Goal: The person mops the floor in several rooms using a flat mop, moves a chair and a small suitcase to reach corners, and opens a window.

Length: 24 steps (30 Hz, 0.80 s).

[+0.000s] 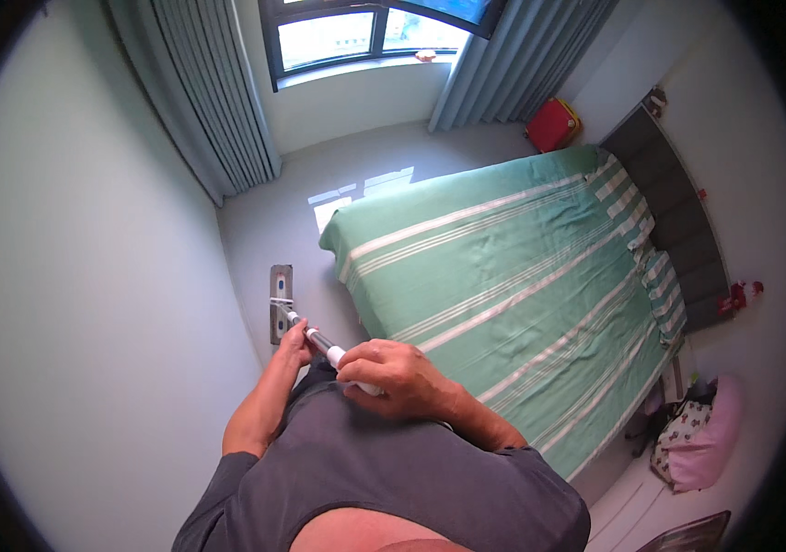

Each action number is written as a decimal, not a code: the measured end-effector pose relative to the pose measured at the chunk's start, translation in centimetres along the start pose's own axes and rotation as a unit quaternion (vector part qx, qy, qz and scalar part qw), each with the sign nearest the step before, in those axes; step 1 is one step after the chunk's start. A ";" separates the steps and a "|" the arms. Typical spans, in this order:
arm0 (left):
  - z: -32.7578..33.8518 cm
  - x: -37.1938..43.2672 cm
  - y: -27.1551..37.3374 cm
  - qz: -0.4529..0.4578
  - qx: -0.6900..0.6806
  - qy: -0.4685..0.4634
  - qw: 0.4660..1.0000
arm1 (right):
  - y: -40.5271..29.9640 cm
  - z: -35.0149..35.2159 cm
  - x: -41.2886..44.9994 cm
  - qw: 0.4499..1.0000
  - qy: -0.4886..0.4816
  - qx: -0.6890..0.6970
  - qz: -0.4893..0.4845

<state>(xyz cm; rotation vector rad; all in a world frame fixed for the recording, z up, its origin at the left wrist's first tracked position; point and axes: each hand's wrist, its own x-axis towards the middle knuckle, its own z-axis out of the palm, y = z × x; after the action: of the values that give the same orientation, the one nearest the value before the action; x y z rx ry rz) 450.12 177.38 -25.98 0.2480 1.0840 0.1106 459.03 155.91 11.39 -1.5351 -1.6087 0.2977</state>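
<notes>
Both of my hands grip the metal pole of a flat mop [322,343]. My right hand [386,372] wraps the white grip at the pole's upper end, close to my waist. Lower down, my left hand [300,342] is closed around the pole. The flat rectangular mop head [281,276] lies on the pale grey floor [255,234], between the left wall and the foot of the bed. A grey pad edge shows around its lighter top plate.
To the right is a bed with a green striped cover [489,262]. The wall [89,310] rises close on the left. Grey curtains [210,103] hang beside an open window [324,41]. A red suitcase [552,125] stands in the far corner. A pink cushioned item [707,441] sits at lower right.
</notes>
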 end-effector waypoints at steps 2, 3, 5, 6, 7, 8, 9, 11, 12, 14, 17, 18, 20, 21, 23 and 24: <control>3.5 -0.1 4.7 -0.015 0.014 -0.005 1.000 | 0.6 -1.9 4.5 0.999 0.021 -0.018 0.029; 5.2 -0.2 7.2 -0.027 0.022 -0.009 0.999 | 0.6 -2.8 6.7 0.997 0.036 -0.018 0.071; 9.2 -0.2 11.4 -0.023 0.055 -0.003 0.998 | 1.4 -4.5 10.7 0.991 0.062 -0.021 0.115; 11.6 -0.6 13.4 -0.029 0.067 -0.022 0.997 | 2.3 -5.3 12.3 0.989 0.089 -0.037 0.117; 13.7 -0.1 15.2 -0.037 0.079 -0.040 0.995 | 3.4 -5.9 13.8 0.985 0.115 -0.053 0.118; 15.5 0.9 17.1 -0.042 0.104 -0.060 0.992 | 4.3 -6.6 15.4 0.982 0.128 -0.049 0.132; 18.1 0.5 18.3 -0.047 0.121 -0.043 0.991 | 5.6 -7.2 16.9 0.980 0.136 -0.056 0.136; 21.8 2.8 21.7 -0.057 0.175 -0.091 0.979 | 8.6 -8.1 19.9 0.974 0.178 -0.065 0.127; 23.8 4.3 24.5 -0.086 0.183 -0.130 0.971 | 10.1 -8.4 21.9 0.972 0.187 -0.068 0.127; 26.7 6.4 28.5 -0.114 0.205 -0.158 0.959 | 13.1 -9.1 25.9 0.967 0.193 -0.090 0.140; 34.5 5.4 31.6 -0.124 0.224 -0.170 0.952 | 16.0 -12.1 30.9 0.946 0.234 -0.131 0.181; 36.0 7.3 33.5 -0.109 0.235 -0.234 0.937 | 18.2 -12.5 32.6 0.945 0.252 -0.149 0.146; 39.0 10.0 36.5 -0.099 0.250 -0.227 0.936 | 19.8 -13.7 36.7 0.937 0.272 -0.173 0.131; 42.8 7.3 36.2 -0.139 0.251 -0.223 0.932 | 19.3 -15.8 37.8 0.921 0.292 -0.155 0.206; 47.4 6.6 37.1 -0.106 0.263 -0.188 0.940 | 21.2 -16.1 39.5 0.903 0.305 -0.186 0.240; 48.9 8.3 38.0 -0.120 0.272 -0.191 0.935 | 22.5 -16.1 40.8 0.890 0.320 -0.198 0.256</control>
<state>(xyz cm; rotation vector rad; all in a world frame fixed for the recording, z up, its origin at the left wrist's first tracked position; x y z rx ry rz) 498.48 208.77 -1.81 0.6063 0.7283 -0.4504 491.65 191.21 22.29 -2.0825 -0.7495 -0.2670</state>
